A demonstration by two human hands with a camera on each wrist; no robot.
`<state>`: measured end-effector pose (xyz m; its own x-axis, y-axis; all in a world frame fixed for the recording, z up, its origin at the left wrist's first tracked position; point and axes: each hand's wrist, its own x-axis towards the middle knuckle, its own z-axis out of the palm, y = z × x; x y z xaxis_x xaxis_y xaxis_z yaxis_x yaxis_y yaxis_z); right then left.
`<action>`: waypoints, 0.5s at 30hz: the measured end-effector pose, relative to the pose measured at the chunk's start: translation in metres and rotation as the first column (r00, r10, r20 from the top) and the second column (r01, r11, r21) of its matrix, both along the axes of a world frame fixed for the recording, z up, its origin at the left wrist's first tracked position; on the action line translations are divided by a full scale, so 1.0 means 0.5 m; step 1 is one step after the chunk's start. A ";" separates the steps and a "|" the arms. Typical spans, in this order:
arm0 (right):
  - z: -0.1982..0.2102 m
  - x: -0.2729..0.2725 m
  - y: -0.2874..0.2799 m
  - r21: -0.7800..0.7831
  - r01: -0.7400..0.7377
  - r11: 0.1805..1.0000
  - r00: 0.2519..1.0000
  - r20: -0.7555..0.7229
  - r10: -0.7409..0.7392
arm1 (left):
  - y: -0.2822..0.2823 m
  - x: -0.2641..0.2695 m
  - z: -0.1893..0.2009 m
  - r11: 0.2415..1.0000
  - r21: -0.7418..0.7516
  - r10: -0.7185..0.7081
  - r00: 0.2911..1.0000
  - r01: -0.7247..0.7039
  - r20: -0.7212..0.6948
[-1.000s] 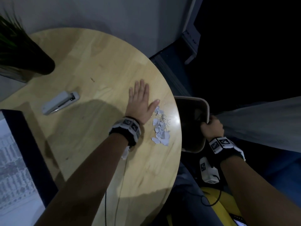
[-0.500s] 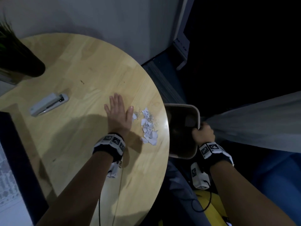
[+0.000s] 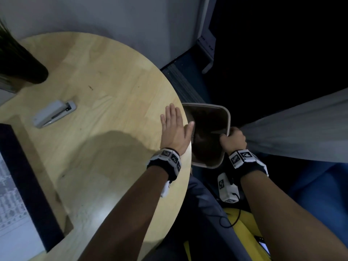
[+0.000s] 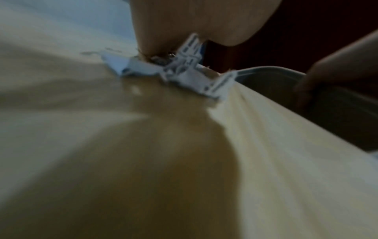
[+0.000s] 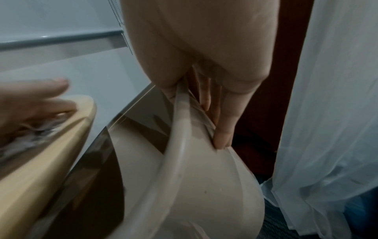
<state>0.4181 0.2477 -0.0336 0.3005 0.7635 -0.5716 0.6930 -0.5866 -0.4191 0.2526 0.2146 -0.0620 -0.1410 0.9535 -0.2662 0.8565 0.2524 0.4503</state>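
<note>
My left hand (image 3: 174, 129) lies flat with straight fingers at the right edge of the round wooden table (image 3: 98, 113), its thumb over the edge. In the left wrist view torn white paper scraps (image 4: 184, 74) are bunched under the hand at the table's rim, next to the bin. My right hand (image 3: 232, 141) grips the rim of a beige waste bin (image 3: 225, 112), held just below and against the table's edge. The right wrist view shows the thumb inside and the fingers (image 5: 223, 129) outside the bin (image 5: 204, 186) wall.
A grey stapler (image 3: 54, 113) lies on the table to the left. A dark plant pot (image 3: 20, 66) stands at the far left. A dark-framed board (image 3: 28, 181) lies at the near left. A pale curtain (image 3: 301, 127) hangs to the right of the bin.
My left hand has swept right across the table, pushing the paper scraps from the open tabletop to its edge above the bin. My right hand has kept its grip on the bin.
</note>
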 end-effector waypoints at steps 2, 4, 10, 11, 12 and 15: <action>0.002 -0.001 -0.004 0.004 0.001 1.000 1.000 -0.010 -0.001 | -0.003 0.017 -0.001 0.997 -0.009 -0.070 0.998 0.070 0.006; 0.003 -0.003 -0.007 0.010 0.008 1.000 1.000 -0.017 -0.008 | -0.008 0.034 0.001 0.982 -0.013 -0.187 0.981 0.188 0.040; 0.003 0.001 -0.016 0.023 0.024 0.999 1.000 -0.017 -0.024 | -0.034 -0.006 0.028 0.957 0.114 -0.280 0.952 0.267 0.126; 0.003 0.003 -0.019 0.024 0.024 0.999 1.000 -0.015 -0.024 | -0.041 -0.036 0.027 0.982 0.139 -0.148 0.982 0.130 0.122; 0.003 0.005 -0.021 0.024 0.025 0.999 1.000 -0.012 -0.025 | -0.051 -0.071 0.022 0.985 0.170 0.004 0.994 -0.022 0.106; 0.006 0.010 -0.030 0.024 0.025 0.999 1.000 -0.007 -0.025 | -0.093 -0.175 -0.003 0.892 0.206 0.405 0.914 -0.402 0.032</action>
<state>0.4231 0.2329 -0.0307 0.3159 0.7694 -0.5552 0.6751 -0.5935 -0.4383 0.1653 0.1681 -0.0634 -0.5271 0.8470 -0.0687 0.7057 0.4814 0.5199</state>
